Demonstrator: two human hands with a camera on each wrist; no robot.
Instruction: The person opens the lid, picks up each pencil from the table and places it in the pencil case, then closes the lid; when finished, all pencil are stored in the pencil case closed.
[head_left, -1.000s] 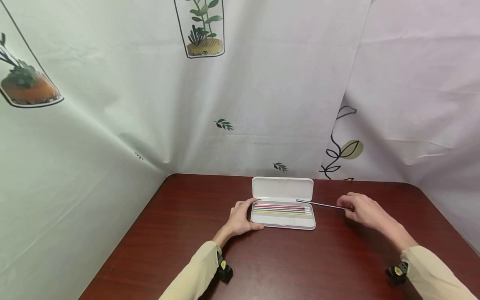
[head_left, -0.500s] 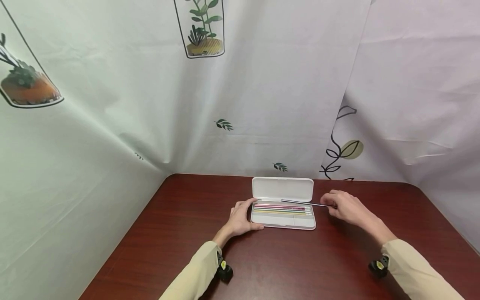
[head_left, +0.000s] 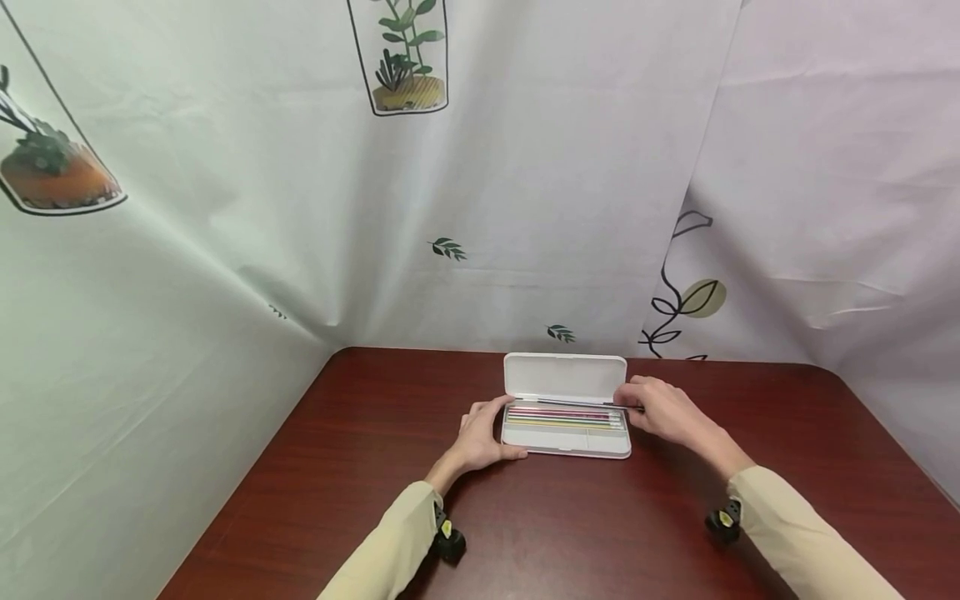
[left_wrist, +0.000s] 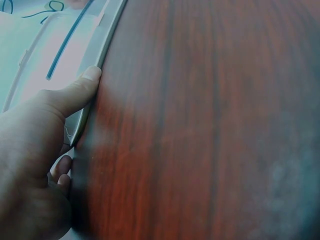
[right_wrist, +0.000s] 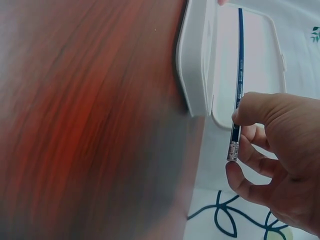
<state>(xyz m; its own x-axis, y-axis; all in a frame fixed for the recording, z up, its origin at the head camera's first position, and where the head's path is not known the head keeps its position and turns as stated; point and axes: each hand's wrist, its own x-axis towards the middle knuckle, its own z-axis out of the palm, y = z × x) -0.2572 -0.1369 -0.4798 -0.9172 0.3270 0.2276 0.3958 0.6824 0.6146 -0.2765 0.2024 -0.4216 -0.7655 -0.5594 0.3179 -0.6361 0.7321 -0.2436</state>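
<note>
A white pencil case (head_left: 543, 439) lies with its lid (head_left: 566, 375) raised, toward the back of the table. Several pencils (head_left: 558, 418) in red, green and yellow tones lie side by side inside it. My left hand (head_left: 477, 437) grips the case's left end, thumb on the front edge and fingers at the back corner. Near the eraser end, my right hand (head_left: 663, 410) pinches a dark blue pencil (right_wrist: 240, 60) between thumb and fingers. That pencil stretches leftward above the back of the tray, near the hinge. Whether it touches the tray I cannot tell.
The reddish-brown wooden table (head_left: 585, 525) extends in front of the case and to both sides. Behind and to the left hangs a pale cloth (head_left: 555, 208) printed with plants. A black wrist camera (head_left: 450, 543) sits on the left forearm, another (head_left: 723, 522) on the right.
My right hand has moved left with the dark blue pencil, bringing it from beyond the case's right end to over the tray. The left hand and the case have stayed in place.
</note>
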